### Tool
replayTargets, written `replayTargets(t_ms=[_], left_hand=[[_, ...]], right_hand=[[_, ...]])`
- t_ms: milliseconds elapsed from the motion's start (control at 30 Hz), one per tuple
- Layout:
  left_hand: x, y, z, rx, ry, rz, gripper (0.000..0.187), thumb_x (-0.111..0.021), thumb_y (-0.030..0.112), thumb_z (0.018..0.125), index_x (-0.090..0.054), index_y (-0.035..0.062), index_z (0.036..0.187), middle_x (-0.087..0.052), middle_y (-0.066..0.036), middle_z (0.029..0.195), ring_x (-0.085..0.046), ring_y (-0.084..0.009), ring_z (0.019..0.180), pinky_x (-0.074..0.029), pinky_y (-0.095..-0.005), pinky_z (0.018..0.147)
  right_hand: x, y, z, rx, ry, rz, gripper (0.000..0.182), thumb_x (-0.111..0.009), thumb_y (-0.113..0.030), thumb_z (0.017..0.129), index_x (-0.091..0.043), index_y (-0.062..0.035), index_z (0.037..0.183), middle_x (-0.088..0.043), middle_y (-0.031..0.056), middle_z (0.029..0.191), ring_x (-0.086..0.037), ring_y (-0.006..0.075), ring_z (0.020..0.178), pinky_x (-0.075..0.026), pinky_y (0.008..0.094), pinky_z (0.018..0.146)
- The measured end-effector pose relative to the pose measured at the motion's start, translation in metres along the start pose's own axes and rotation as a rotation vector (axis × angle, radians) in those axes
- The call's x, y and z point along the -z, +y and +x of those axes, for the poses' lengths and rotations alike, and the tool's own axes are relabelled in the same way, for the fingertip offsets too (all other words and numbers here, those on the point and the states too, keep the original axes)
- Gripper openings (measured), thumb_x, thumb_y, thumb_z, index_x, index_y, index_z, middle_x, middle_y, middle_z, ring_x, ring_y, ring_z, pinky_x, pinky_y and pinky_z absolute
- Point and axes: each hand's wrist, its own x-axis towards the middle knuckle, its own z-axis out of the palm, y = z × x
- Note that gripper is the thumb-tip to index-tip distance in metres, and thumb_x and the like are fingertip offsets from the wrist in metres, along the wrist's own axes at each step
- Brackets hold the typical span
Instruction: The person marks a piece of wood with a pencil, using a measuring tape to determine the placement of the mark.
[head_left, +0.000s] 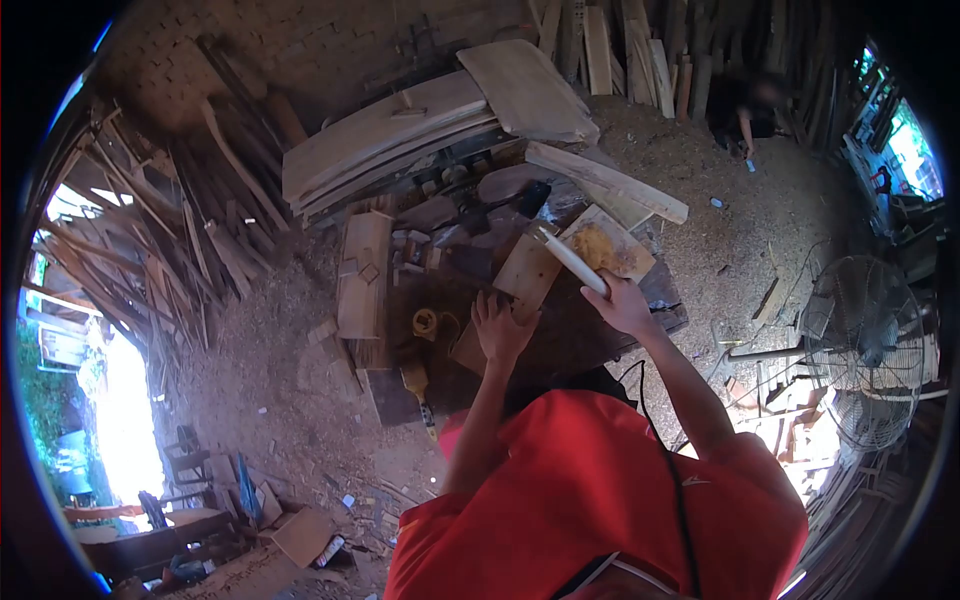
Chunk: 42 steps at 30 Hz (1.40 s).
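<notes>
My right hand (622, 303) is closed around the near end of a long, pale, slim stick (572, 259), which slants up and left over the workbench. The stick's far tip overlaps a narrow light wooden board (528, 272). My left hand (503, 325) lies on the lower part of that board, palm down with its fingers spread. Just beyond the stick is a wider board (605, 243) with an orange-brown patch on its face. Left of my left hand, a round yellow object (425, 322) rests on the dark bench top (400, 350).
A yellow-handled tool (416, 384) lies at the bench's near edge. Stacked planks (390, 135) stand behind, and a wooden piece (364, 270) sits at left. A caged fan (865, 350) is at right. A person (742, 112) crouches at the back right.
</notes>
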Motion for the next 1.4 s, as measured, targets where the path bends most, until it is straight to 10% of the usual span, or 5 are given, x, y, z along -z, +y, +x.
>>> replayTargets(t_ms=[400, 600, 933, 1233, 1400], left_hand=[[-0.004, -0.003, -0.004, 0.029, -0.047, -0.013, 0.069, -0.082, 0.056, 0.079, -0.072, -0.0005, 0.118, -0.058, -0.02, 0.139, -0.042, -0.0429, 0.145, -0.03, -0.0556, 0.123], [0.006, -0.001, 0.0, 0.021, -0.015, -0.049, 0.066, -0.084, 0.054, 0.078, -0.073, 0.0025, 0.118, -0.059, -0.018, 0.139, -0.042, -0.042, 0.145, -0.03, -0.055, 0.124], [-0.003, -0.012, -0.005, 0.003, 0.183, -0.2, 0.039, -0.086, 0.034, 0.081, -0.077, 0.0071, 0.107, -0.063, -0.014, 0.131, -0.049, -0.0388, 0.139, -0.035, -0.0563, 0.121], [0.073, -0.087, -0.016, 0.385, 0.44, -0.357, 0.022, -0.074, 0.019, 0.091, -0.075, 0.0047, 0.108, -0.068, -0.019, 0.123, -0.063, -0.0412, 0.118, -0.049, -0.0498, 0.101], [0.131, -0.116, -0.064, 0.587, 0.218, 0.021, 0.038, -0.073, 0.026, 0.092, -0.069, 0.0023, 0.121, -0.068, -0.022, 0.122, -0.063, -0.0428, 0.115, -0.05, -0.0502, 0.099]], right_hand=[[0.002, 0.093, 0.04, -0.233, 0.249, -0.37, 0.039, -0.082, -0.039, 0.086, -0.074, -0.0159, 0.117, -0.077, 0.0134, 0.099, -0.075, 0.0373, 0.091, -0.061, 0.0493, 0.081], [-0.06, 0.113, 0.031, 0.034, 0.534, -0.394, 0.053, -0.072, -0.028, 0.091, -0.062, -0.0131, 0.141, -0.069, 0.021, 0.124, -0.068, 0.0433, 0.111, -0.055, 0.0531, 0.095], [-0.061, 0.102, 0.024, -0.002, 0.41, -0.525, 0.06, -0.065, -0.026, 0.095, -0.049, -0.0158, 0.152, -0.063, 0.0185, 0.133, -0.064, 0.0398, 0.119, -0.053, 0.0524, 0.098], [-0.062, 0.106, 0.025, 0.039, 0.426, -0.528, 0.058, -0.064, -0.027, 0.097, -0.049, -0.0159, 0.151, -0.063, 0.0179, 0.134, -0.064, 0.04, 0.12, -0.053, 0.0522, 0.098], [-0.063, 0.107, 0.026, -0.01, 0.405, -0.538, 0.063, -0.064, -0.027, 0.096, -0.047, -0.019, 0.155, -0.063, 0.017, 0.134, -0.063, 0.0395, 0.121, -0.053, 0.0518, 0.099]])
